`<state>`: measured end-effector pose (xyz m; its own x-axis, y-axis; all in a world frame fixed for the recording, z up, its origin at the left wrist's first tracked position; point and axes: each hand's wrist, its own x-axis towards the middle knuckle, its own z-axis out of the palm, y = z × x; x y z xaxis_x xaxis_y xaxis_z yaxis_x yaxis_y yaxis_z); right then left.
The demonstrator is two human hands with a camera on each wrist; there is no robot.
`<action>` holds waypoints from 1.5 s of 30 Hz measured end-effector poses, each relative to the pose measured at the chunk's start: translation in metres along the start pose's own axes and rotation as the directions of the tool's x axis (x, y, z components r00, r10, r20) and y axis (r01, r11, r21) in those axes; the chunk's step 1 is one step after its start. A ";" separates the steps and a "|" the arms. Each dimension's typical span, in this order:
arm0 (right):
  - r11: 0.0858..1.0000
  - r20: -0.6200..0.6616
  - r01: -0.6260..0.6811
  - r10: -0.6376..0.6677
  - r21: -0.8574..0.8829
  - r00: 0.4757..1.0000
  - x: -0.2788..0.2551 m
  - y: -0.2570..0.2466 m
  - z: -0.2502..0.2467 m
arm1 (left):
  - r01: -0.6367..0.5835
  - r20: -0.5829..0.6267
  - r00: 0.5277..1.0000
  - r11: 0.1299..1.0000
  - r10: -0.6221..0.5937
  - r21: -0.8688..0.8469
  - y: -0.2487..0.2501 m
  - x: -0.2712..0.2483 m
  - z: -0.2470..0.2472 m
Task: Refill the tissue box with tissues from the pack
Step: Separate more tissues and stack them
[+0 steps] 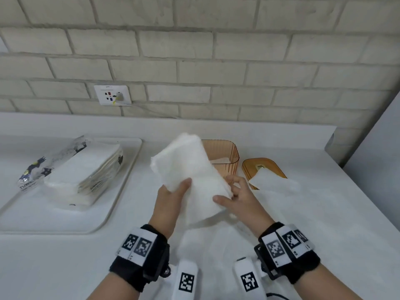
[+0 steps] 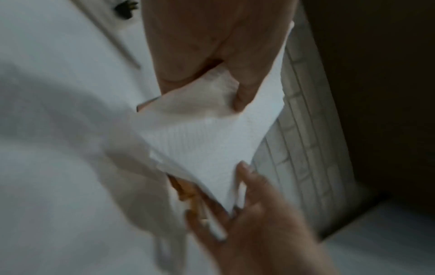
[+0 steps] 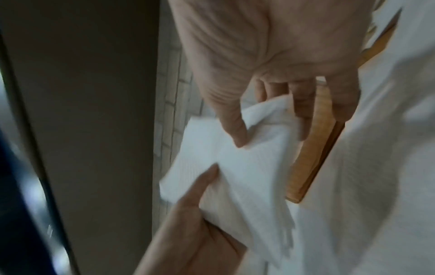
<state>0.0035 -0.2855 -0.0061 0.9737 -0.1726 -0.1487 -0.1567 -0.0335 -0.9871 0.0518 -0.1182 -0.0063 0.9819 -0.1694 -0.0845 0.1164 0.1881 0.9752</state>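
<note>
A thick stack of white tissues (image 1: 190,169) is held tilted above the counter, just in front of the open orange see-through tissue box (image 1: 232,152). My left hand (image 1: 173,198) grips its near left side, thumb on top. My right hand (image 1: 236,193) pinches its near right corner. The left wrist view shows the left hand (image 2: 212,55) clamped on the tissues (image 2: 207,139), with the right hand (image 2: 254,214) at their far edge. In the right wrist view, the right hand's fingers (image 3: 235,126) pinch the tissues (image 3: 247,176). The opened tissue pack (image 1: 71,169) lies at the left.
The pack lies on a white tray (image 1: 121,191). The box's orange lid (image 1: 275,167) lies right of the box with one tissue (image 1: 270,180) through its slot. A little white shows inside the box. A brick wall with a socket (image 1: 112,95) is behind; a grey panel (image 1: 372,159) stands at right.
</note>
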 end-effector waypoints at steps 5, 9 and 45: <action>0.883 0.168 -0.177 0.114 0.435 0.979 -0.015 0.012 0.004 | 0.130 0.112 0.989 0.912 -0.093 -0.390 -0.002 -0.011 0.019; 0.855 0.133 -0.107 0.045 0.507 0.990 -0.014 0.007 -0.007 | 0.128 0.187 0.980 0.941 -0.071 -0.313 -0.010 -0.017 0.024; 0.843 0.186 0.367 -0.318 -0.393 0.930 -0.023 -0.054 -0.049 | -0.107 0.527 0.844 0.932 -0.099 0.346 0.038 -0.003 -0.022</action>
<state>-0.0180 -0.3280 0.0536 0.9858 0.0329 0.1644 0.1599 -0.4783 -0.8635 0.0562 -0.0889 0.0260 0.7384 -0.6717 -0.0600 -0.0481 -0.1413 0.9888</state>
